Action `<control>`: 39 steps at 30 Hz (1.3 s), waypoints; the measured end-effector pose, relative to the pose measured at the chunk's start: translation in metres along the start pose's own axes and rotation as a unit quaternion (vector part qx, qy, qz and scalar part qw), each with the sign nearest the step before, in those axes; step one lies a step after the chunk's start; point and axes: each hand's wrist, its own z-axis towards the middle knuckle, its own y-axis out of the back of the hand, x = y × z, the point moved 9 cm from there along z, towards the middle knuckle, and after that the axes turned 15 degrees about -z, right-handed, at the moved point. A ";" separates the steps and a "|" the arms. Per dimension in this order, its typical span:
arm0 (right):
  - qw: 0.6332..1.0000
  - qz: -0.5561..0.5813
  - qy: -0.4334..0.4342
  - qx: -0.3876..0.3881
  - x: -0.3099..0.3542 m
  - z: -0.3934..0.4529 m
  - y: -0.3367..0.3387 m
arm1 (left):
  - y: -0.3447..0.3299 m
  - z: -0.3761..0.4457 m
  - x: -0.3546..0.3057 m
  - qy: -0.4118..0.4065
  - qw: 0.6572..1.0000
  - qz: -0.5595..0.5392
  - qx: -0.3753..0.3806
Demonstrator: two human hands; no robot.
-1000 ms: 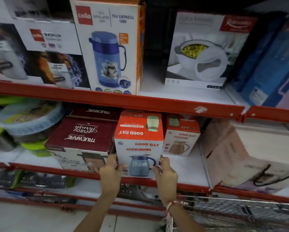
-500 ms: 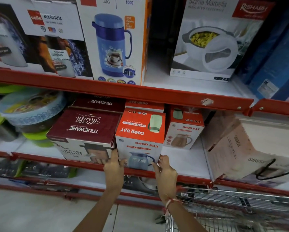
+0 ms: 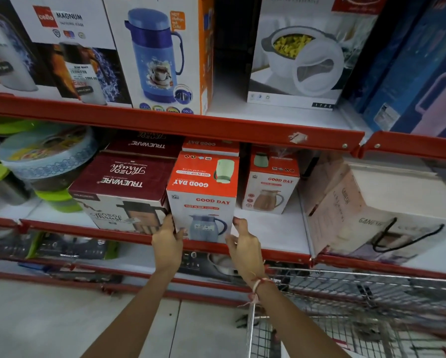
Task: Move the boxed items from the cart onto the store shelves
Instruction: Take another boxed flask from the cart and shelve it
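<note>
An orange and white Good Day jug box [image 3: 202,192] stands at the front of the middle shelf [image 3: 281,236], between a maroon Trueware box [image 3: 123,182] and a smaller Good Day box [image 3: 269,192] set farther back. My left hand [image 3: 167,239] presses against its lower left corner. On the lower right corner sits my right hand [image 3: 242,241], thumb on the front face and fingers curled by the side. The wire cart [image 3: 346,293] is at the lower right; its contents are blurred.
Red shelf rails [image 3: 216,125] run across above and below the box. The upper shelf holds tall Cello flask boxes [image 3: 160,55] and a casserole box [image 3: 299,55]. A pale box with a black cord [image 3: 382,208] lies to the right, plastic containers [image 3: 43,158] to the left.
The view has dropped and come closer. Both hands stay at the lower corners of the Good Day box, which sits slightly deeper on the shelf.
</note>
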 end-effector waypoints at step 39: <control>0.915 0.116 -0.364 0.133 -0.282 -0.233 0.073 | -0.174 -0.283 -0.027 0.310 0.852 -0.107 0.408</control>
